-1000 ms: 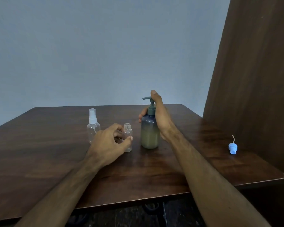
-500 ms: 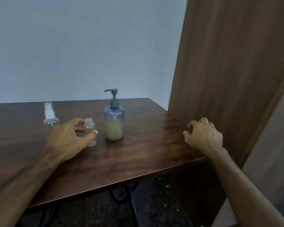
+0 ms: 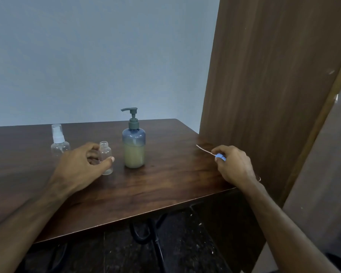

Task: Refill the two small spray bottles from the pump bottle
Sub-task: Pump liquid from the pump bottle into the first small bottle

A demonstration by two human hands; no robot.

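A blue pump bottle (image 3: 133, 142), half full of pale yellowish liquid, stands upright mid-table. Left of it stands a small clear spray bottle (image 3: 106, 154) with no cap; my left hand (image 3: 81, 166) grips it with thumb in front and fingers behind. Farther left a second clear spray bottle (image 3: 59, 143) stands with its white sprayer and clear cap on. My right hand (image 3: 233, 164), near the table's right edge, pinches the blue spray cap (image 3: 220, 157), whose thin dip tube points left toward the pump bottle.
The dark wooden table (image 3: 165, 184) ends close in front and at the right. A tall brown wooden panel (image 3: 264, 85) stands just right of the table. Dark floor and black table legs show below the front edge.
My right hand left the pump bottle, went to the right edge of the table and picked up the blue spray cap. My left hand stayed on the open small bottle.
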